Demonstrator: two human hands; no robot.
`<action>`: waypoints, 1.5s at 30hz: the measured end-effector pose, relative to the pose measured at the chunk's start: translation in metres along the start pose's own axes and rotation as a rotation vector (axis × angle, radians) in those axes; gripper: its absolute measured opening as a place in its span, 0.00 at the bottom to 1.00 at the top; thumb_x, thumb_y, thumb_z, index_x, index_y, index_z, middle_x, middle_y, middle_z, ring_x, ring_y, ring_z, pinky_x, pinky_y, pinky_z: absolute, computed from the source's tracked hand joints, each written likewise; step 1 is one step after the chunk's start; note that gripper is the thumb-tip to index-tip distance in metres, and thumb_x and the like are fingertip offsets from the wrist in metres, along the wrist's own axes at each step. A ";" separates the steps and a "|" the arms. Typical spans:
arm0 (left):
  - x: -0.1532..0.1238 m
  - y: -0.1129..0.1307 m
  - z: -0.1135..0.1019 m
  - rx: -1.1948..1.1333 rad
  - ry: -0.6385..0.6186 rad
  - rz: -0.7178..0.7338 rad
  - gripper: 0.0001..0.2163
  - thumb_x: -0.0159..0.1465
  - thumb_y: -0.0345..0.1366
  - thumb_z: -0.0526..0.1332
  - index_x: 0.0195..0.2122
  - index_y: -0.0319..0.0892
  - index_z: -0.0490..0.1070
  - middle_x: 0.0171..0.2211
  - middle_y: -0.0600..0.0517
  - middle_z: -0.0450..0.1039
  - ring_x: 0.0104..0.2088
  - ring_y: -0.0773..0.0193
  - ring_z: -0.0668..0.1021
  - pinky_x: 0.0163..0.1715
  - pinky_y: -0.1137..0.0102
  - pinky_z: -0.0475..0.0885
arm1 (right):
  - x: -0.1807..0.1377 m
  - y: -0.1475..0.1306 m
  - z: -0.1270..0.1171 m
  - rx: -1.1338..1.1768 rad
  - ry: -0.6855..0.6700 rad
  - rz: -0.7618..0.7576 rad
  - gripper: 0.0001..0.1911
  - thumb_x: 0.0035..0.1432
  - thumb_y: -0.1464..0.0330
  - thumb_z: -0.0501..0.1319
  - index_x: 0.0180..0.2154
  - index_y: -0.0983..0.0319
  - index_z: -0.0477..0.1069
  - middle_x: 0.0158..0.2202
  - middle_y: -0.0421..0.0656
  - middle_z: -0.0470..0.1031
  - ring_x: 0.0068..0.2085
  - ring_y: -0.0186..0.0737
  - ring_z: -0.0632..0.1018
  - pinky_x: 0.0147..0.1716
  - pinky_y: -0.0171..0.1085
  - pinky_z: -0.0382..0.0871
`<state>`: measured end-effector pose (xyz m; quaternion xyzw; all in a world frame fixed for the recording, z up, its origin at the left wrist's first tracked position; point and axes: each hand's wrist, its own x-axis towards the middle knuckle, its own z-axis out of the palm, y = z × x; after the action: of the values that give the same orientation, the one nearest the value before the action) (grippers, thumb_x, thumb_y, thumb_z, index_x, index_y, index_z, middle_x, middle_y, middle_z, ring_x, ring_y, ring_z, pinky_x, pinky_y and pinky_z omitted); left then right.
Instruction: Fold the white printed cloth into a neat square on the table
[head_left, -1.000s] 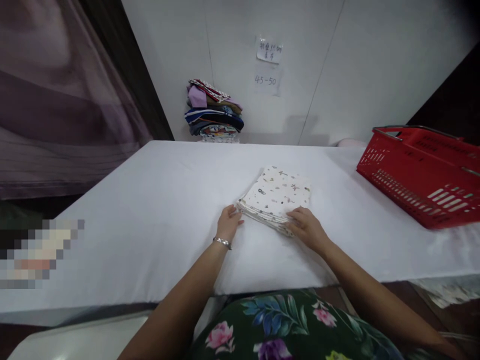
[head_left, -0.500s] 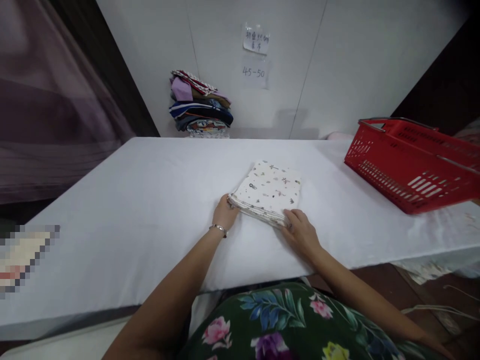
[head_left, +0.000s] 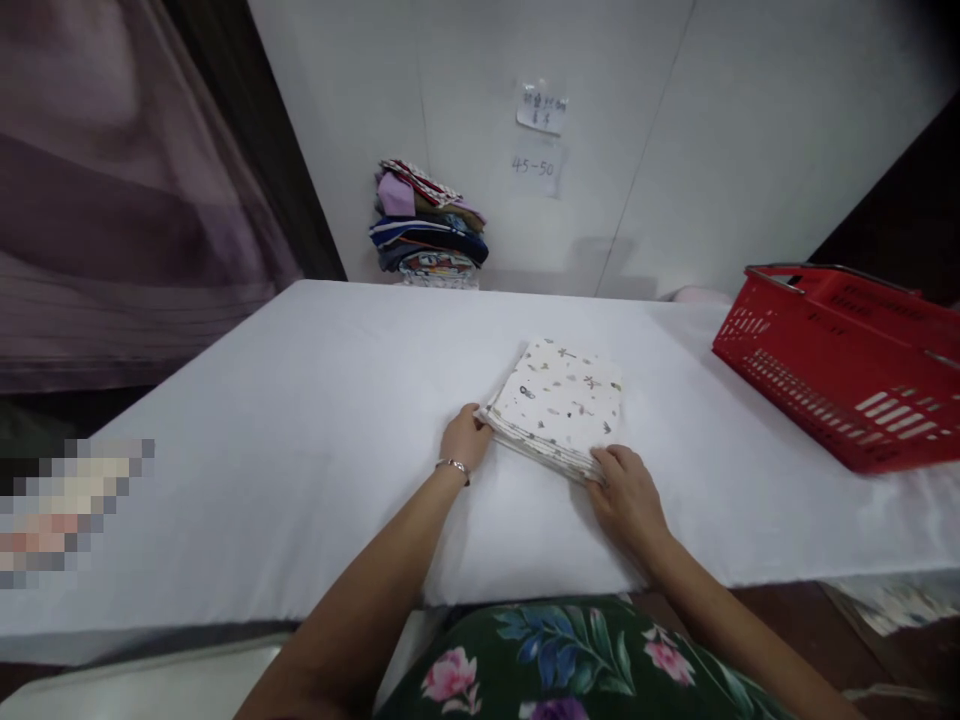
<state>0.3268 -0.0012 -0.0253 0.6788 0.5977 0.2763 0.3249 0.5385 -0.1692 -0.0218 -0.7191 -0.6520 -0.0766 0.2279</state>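
A folded white cloth (head_left: pixel 562 395) printed with small dark and green motifs lies on the white-covered table (head_left: pixel 315 400). Its near edge shows several stacked layers. My left hand (head_left: pixel 465 438), with a silver bracelet at the wrist, pinches the cloth's near left corner. At the near right corner, the fingers and thumb of my right hand (head_left: pixel 628 490) close on the layered edge. The fingertips under the cloth are partly hidden.
A red plastic basket (head_left: pixel 832 370) with metal handles stands at the table's right. Several folded fabrics (head_left: pixel 431 225) are piled at the back edge. Two paper notes (head_left: pixel 538 135) hang on the wall. A pixelated patch (head_left: pixel 67 510) covers something at the left.
The whole view has shifted, so everything sits a little lower and further right. Both hands still hold the same corners of the cloth, which looks nearly unchanged.
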 end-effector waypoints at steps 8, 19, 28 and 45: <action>-0.002 0.000 -0.001 0.099 -0.054 0.027 0.15 0.53 0.33 0.59 0.44 0.45 0.68 0.32 0.49 0.74 0.34 0.57 0.74 0.29 0.70 0.62 | 0.043 -0.037 0.009 -0.039 -0.089 -0.250 0.26 0.53 0.70 0.55 0.55 0.62 0.59 0.48 0.52 0.66 0.47 0.50 0.66 0.43 0.46 0.60; 0.001 -0.011 -0.006 -0.063 -0.082 0.069 0.16 0.53 0.27 0.57 0.43 0.44 0.69 0.28 0.52 0.73 0.30 0.63 0.74 0.29 0.72 0.64 | 0.087 -0.055 0.014 0.080 -0.391 -0.225 0.18 0.55 0.65 0.56 0.48 0.59 0.67 0.40 0.46 0.69 0.41 0.43 0.70 0.38 0.38 0.63; -0.003 -0.013 -0.007 -0.180 0.048 0.184 0.17 0.50 0.24 0.56 0.41 0.43 0.66 0.41 0.51 0.67 0.24 0.71 0.69 0.32 0.71 0.68 | 0.131 -0.093 0.031 0.175 -0.429 -0.111 0.10 0.57 0.62 0.55 0.37 0.61 0.69 0.34 0.42 0.70 0.33 0.35 0.70 0.31 0.33 0.58; 0.000 -0.013 -0.005 -0.260 0.016 0.147 0.06 0.55 0.37 0.59 0.25 0.41 0.68 0.32 0.54 0.67 0.26 0.71 0.69 0.31 0.72 0.66 | 0.134 -0.078 0.051 0.515 -0.420 -0.034 0.08 0.54 0.70 0.52 0.26 0.61 0.69 0.26 0.37 0.70 0.29 0.33 0.69 0.30 0.33 0.60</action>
<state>0.3150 0.0006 -0.0321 0.6707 0.5081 0.3798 0.3844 0.4720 -0.0232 0.0055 -0.6269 -0.6945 0.2372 0.2615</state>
